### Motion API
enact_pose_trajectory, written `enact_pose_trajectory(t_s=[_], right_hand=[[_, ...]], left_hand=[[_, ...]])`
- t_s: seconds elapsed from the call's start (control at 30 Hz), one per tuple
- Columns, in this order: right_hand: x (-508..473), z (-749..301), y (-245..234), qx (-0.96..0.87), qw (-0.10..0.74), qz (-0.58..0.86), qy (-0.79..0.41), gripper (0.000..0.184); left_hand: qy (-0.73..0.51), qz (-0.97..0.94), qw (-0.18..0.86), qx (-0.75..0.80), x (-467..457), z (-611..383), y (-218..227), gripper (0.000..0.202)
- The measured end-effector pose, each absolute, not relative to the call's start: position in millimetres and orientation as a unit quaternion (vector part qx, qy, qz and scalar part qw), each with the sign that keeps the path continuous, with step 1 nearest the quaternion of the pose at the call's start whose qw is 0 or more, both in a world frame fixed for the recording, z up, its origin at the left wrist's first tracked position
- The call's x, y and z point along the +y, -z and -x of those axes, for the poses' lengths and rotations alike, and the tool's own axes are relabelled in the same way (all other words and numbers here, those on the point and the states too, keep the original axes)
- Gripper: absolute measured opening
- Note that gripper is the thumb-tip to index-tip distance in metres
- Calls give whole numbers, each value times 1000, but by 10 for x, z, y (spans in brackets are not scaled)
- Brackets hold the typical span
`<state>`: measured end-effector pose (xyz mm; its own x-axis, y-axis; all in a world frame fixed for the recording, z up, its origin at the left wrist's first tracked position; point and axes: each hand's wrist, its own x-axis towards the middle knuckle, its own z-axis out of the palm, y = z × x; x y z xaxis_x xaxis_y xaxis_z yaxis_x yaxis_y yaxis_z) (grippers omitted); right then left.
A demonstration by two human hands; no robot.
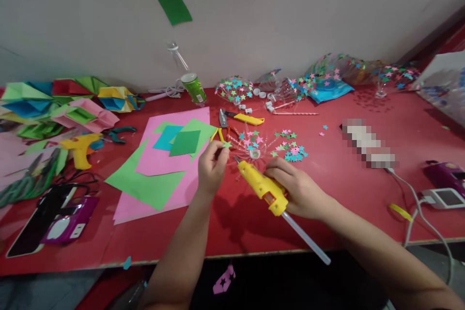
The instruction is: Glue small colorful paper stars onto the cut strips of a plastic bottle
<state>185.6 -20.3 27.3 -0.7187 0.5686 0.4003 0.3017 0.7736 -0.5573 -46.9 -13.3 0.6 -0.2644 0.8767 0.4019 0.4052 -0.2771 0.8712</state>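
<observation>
Between thumb and fingers my left hand (211, 167) pinches a small light-green paper star (227, 145). My right hand (296, 186) is wrapped round a yellow hot glue gun (262, 186), its nozzle pointing up and left near the star. A clear glue stick (307, 238) sticks out of the gun's back end. Just beyond both hands lies a clear plastic bottle piece cut into strips (255, 153), with several coloured stars on the strips. To its right is a loose pile of pink, green and blue stars (296, 154) on the red table.
Pliers (223, 120) and a yellow-handled cutter (249, 118) lie behind the bottle piece. Coloured paper sheets (145, 179) spread to the left, with a second yellow glue gun (82, 149) and scissors (43, 174) beyond. Star-covered plastic pieces (234, 91) line the wall. A white cable (417, 203) runs at right.
</observation>
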Motion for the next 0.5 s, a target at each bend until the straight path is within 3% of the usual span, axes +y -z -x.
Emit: enact_pose_trajectory(t_s=[0.1, 0.33, 0.5], right_hand=[[-158, -1875, -278, -878, 349, 236, -228, 11], [-153, -1862, -280, -848, 381, 299, -217, 25], [-156, -1864, -251, -827, 378, 332, -251, 24]], left_hand=[[-537, -604, 234, 541, -143, 392, 32, 10], [-572, -560, 294, 523, -159, 274, 31, 10], [-580, -541, 313, 522, -184, 254, -49, 15]])
